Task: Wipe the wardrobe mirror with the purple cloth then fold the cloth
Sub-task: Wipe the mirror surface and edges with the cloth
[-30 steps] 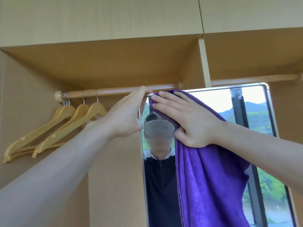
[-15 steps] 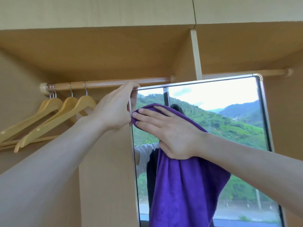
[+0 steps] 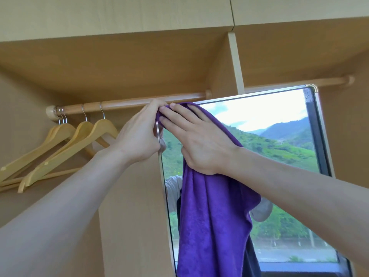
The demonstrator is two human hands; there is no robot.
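The wardrobe mirror [image 3: 269,156] hangs in a metal frame and reflects green hills and sky. A purple cloth [image 3: 213,216] hangs down its left part. My right hand [image 3: 197,140] lies flat on the cloth with straight fingers, pressing its top end against the mirror's upper left corner. My left hand [image 3: 139,134] grips the mirror's left edge near the top, fingers curled round the frame, right beside the right hand's fingertips.
A wooden clothes rail [image 3: 127,104] runs behind the hands, with several wooden hangers [image 3: 65,144] at its left end. A second rail [image 3: 299,83] crosses above the mirror on the right. A wardrobe divider [image 3: 236,62] stands upright behind the mirror's top edge.
My right hand has slid the cloth up along the mirror's left side to the top corner, after a downward stroke before. My left hand has kept its grip on the frame.
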